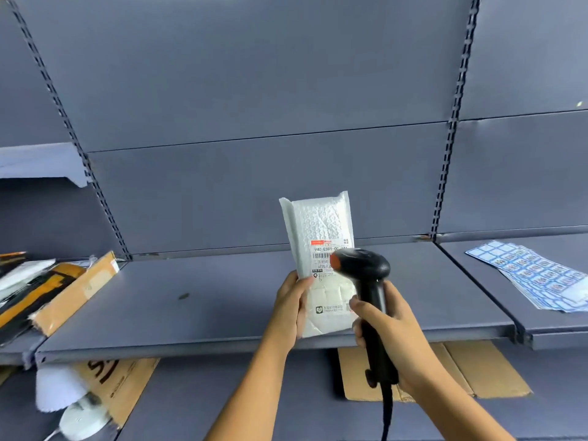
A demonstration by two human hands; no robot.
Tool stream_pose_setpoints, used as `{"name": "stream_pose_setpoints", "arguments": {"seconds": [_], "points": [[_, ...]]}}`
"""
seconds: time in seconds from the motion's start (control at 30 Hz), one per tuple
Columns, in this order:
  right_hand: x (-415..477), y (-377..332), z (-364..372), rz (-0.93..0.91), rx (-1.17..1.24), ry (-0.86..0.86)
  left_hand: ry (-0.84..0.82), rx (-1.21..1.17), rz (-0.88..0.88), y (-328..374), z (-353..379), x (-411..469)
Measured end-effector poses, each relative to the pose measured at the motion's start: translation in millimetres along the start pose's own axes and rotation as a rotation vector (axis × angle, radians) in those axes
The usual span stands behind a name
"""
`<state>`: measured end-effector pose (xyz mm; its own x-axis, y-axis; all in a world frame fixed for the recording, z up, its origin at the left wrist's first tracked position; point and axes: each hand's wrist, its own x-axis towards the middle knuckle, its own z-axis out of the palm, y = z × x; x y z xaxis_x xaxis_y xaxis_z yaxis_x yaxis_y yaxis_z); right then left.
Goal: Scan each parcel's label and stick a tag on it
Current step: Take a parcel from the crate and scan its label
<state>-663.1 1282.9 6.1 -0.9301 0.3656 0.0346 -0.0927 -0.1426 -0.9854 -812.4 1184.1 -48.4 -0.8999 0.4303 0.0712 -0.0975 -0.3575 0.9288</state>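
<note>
Right hand [393,326] nearest, fingers curled round the grip of a black handheld scanner [366,268], forefinger at the front of the grip. Its cable [386,412] hung down out of view. Scanner head was tipped toward the parcel, almost touching the label [323,254] and covering its right edge.

Left hand [289,307] pinched the parcel [318,224] at its lower left edge, thumb on the face, fingers behind. Parcel was a white bubble mailer, held upright in the air over the front part of the middle shelf [191,307], not resting on it. Label sat mid-face with the barcode showing.

Handling, as judged: light, soft, padded, and it flexes. The smooth plastic skin could slip in a loose pinch. Best held along a side edge, clear of the label, so the barcode stays flat and readable. The lower half was creased, so contents are probably thin.

Below, on the lower shelf, lay flattened cardboard [477,370] and a white soft item [60,389] beside printed cardboard.

Further off, a brown box [73,294] and other packets were stacked at left. Sheets of blue-bordered tags [534,275] were fanned on the right-hand shelf, well apart from the parcel. No tag seen on the mailer, so the scan step was in hand, tagging not yet done.
</note>
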Motion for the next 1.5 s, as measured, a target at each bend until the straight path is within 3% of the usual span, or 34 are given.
{"name": "stream_pose_setpoints", "arguments": {"seconds": [0.53, 1.1, 1.37, 1.5], "points": [[-5.3, -2.8, -27.2, -0.016, -0.054, 0.058, -0.070, 0.022, -0.038, -7.4, 32.0, 5.5], [-8.8, -8.0, -27.8, -0.024, 0.070, -0.038, -0.047, 0.057, -0.041, -10.8, 22.8, 11.6], [33.4, -11.0, -52.4, -0.004, 0.089, 0.075, 0.013, 0.094, -0.054, -2.1, 9.8, 7.8], [59.8, -4.5, -63.9, 0.032, -0.019, 0.076, 0.048, 0.106, -0.041, 5.7, 1.9, 7.6]]}}
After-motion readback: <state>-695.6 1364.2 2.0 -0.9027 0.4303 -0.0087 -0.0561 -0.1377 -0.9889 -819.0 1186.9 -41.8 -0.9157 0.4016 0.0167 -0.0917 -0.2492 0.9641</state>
